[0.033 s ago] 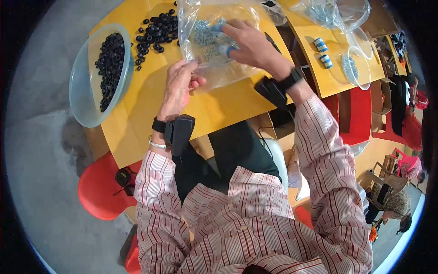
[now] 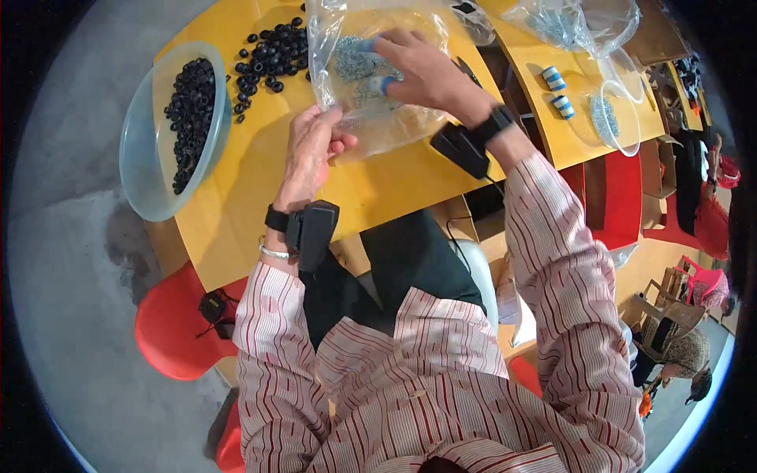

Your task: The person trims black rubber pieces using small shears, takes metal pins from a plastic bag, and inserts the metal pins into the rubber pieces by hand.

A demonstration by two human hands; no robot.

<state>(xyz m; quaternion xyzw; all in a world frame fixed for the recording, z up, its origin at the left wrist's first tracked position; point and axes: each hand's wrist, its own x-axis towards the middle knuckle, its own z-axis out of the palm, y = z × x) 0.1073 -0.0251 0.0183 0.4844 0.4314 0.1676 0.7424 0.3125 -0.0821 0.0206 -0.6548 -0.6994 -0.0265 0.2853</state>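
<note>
A clear plastic bag lies on the yellow table, with a pile of small silvery metal pieces, likely screws, on or in it. My left hand pinches the bag's near left corner between thumb and curled fingers. Over the pile reaches my right hand, its thumb and forefinger tips wrapped in blue-and-white tape. Those two fingers are spread apart, and I see nothing held between them; the other fingers are partly hidden.
Left of the bag lie loose black ring-shaped parts, and a translucent oval tub holds more. On the right-hand table are two blue-and-white tape rolls, another bag of metal pieces and a clear round container. People sit far right.
My right hand has shifted slightly left and nearer over the metal pieces, its thumb and forefinger still apart. My left hand stays at the bag's corner.
</note>
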